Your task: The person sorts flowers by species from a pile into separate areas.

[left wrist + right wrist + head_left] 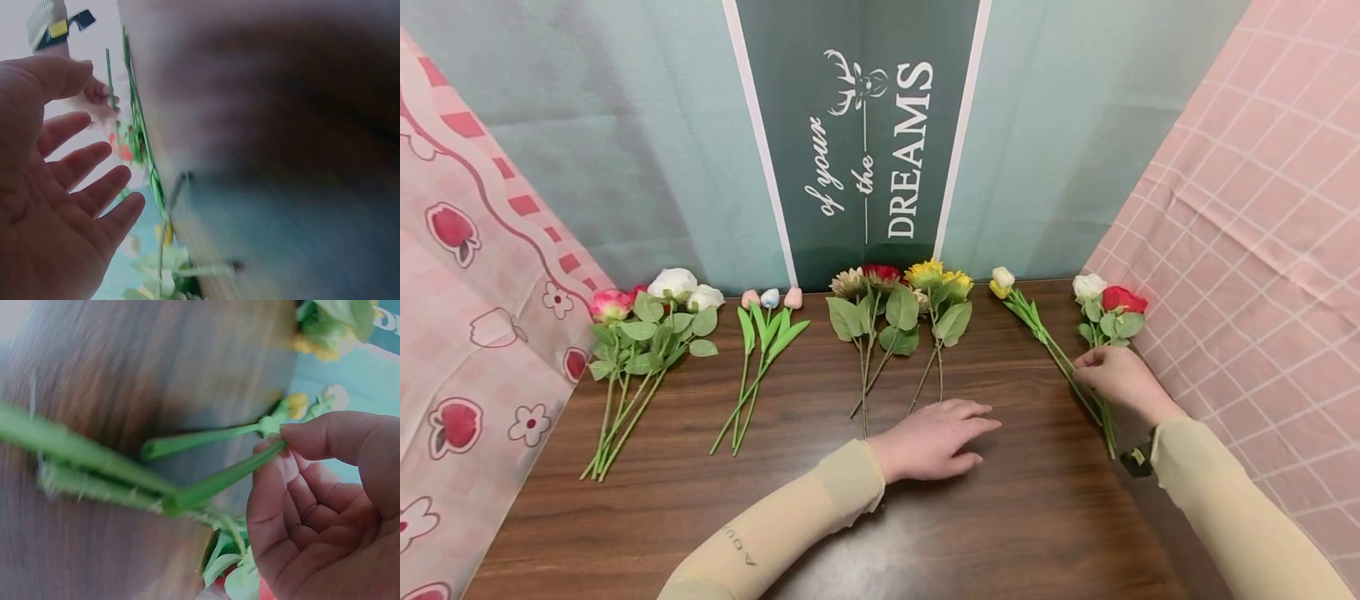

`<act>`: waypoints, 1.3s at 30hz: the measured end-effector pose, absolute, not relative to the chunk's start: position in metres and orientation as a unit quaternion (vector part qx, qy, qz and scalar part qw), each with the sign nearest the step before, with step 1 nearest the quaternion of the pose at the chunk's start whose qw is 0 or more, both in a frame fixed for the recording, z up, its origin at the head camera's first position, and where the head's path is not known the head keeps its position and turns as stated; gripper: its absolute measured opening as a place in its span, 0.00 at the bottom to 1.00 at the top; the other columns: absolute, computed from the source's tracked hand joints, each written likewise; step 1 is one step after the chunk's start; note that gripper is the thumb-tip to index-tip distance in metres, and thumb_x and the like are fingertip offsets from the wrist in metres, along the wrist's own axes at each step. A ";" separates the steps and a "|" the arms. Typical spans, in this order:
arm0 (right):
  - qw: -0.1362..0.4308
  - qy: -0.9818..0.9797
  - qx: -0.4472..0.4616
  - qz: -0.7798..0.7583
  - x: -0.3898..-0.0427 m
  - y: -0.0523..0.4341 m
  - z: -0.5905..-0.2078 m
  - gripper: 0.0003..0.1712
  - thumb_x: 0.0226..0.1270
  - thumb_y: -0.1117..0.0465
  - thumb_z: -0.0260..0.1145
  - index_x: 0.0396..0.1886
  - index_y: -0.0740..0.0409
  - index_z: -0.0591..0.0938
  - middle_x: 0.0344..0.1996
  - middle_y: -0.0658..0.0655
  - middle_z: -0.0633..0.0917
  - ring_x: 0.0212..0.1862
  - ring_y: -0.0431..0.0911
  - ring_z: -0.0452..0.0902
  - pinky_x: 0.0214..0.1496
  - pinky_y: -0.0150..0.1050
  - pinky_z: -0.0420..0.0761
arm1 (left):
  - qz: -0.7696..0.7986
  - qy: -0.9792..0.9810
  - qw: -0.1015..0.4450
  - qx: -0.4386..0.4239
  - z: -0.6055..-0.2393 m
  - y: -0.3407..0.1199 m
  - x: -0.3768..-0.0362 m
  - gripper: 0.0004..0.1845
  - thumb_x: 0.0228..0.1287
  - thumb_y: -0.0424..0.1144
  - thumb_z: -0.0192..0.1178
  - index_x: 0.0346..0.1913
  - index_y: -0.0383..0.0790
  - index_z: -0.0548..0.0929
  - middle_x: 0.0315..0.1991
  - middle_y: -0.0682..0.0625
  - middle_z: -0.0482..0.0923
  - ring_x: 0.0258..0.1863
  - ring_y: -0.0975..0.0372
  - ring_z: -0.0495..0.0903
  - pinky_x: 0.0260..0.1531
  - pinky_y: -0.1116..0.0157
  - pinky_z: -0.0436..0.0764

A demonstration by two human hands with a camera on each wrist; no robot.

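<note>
My right hand (pixel 1120 383) pinches a green tulip stem (pixel 231 475) between thumb and forefinger. A second tulip stem (pixel 200 440) runs beside it in the right wrist view. Their heads, a white tulip (pixel 1002 275) and a yellow tulip (pixel 1000 289), point toward the back wall. Close to this hand lie a white rose (pixel 1088 287) and a red rose (pixel 1123 300), their stems partly hidden by it. My left hand (pixel 932 442), fingers spread and holding nothing, is over the table just in front of the stems of the yellow sunflowers (pixel 925 273).
Left of centre lie pink and blue tulips (pixel 770 298). A bunch of white and pink roses (pixel 673 285) is at far left. Beige and red blooms (pixel 882 273) lie beside the sunflowers. Patterned cloth (pixel 1247 250) walls enclose the wooden table (pixel 1000 517).
</note>
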State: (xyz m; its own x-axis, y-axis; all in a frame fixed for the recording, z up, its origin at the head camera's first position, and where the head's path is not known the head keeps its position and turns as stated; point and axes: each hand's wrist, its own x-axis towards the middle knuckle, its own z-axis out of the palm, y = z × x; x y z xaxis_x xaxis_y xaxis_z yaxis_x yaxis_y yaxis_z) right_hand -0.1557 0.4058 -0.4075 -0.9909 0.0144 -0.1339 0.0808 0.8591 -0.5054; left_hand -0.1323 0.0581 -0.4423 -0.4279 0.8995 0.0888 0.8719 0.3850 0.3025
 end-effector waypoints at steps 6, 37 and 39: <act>0.041 0.925 0.031 -0.377 -0.159 0.361 -0.398 0.18 0.72 0.62 0.65 0.52 0.74 0.83 0.37 0.65 0.87 0.31 0.46 0.82 0.33 0.40 0.83 | 0.255 0.854 0.067 0.449 -0.440 0.031 -0.154 0.27 0.77 0.49 0.56 0.74 0.47 0.73 0.73 0.51 0.70 0.72 0.59 0.67 0.73 0.60 0.62; 0.087 0.737 -0.068 -0.666 -0.162 0.123 -0.437 0.12 0.67 0.70 0.67 0.48 0.73 0.82 0.36 0.59 0.86 0.33 0.45 0.83 0.40 0.43 0.87 | 0.706 0.701 0.051 0.085 -0.423 -0.055 -0.195 0.11 0.71 0.37 0.66 0.49 0.33 0.84 0.41 0.42 0.85 0.36 0.53 0.85 0.47 0.42 0.83; 0.094 0.737 -0.076 -0.665 -0.163 0.120 -0.437 0.12 0.69 0.70 0.66 0.49 0.73 0.82 0.37 0.63 0.86 0.35 0.49 0.84 0.41 0.44 0.87 | 0.703 0.705 0.049 0.079 -0.424 -0.062 -0.196 0.10 0.71 0.36 0.66 0.49 0.33 0.84 0.41 0.41 0.85 0.35 0.54 0.85 0.46 0.43 0.84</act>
State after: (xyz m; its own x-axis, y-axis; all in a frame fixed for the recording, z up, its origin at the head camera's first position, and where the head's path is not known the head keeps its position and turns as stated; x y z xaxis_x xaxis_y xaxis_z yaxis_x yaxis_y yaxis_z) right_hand -0.1626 0.1203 -0.4372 -0.9708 -0.2367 -0.0378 0.0133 0.1041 -0.9945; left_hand -0.1958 -0.0617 -0.4240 -0.9828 0.1801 0.0416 0.0422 -0.0003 0.9991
